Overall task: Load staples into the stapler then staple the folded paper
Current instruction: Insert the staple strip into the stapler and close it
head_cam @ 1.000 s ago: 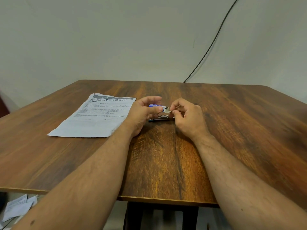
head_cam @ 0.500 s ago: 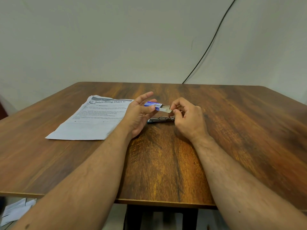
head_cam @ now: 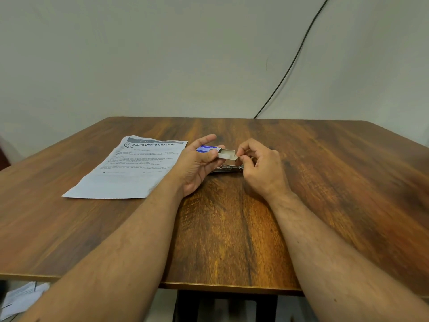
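While your left hand grips the blue sleeve of the staple box between thumb and curled fingers, index finger standing straight above it, your right hand pinches the end of the grey inner tray between thumb and fingertips. Half a second back the tray only peeked out of the sleeve; now it stands well drawn out to the right, open top showing. Box also sits a little higher off the table than a second ago.

Tray contents: cannot tell. Too small and blurred to see any staples.

Stapler lies flat on the table just behind and below both hands, metal channel visible between them; whether it is opened for loading is not clear from here. Neither hand touches it.

Folded paper, printed side up, rests on the table to your left, just beside your left wrist. Untouched.

Judgement: box-opening step close to done. Loading not yet begun, stapling further off. Next move likely calls for lifting a strip out of the tray with the right fingertips. Risk: the strip breaking, or the tray sliding fully free and spilling.
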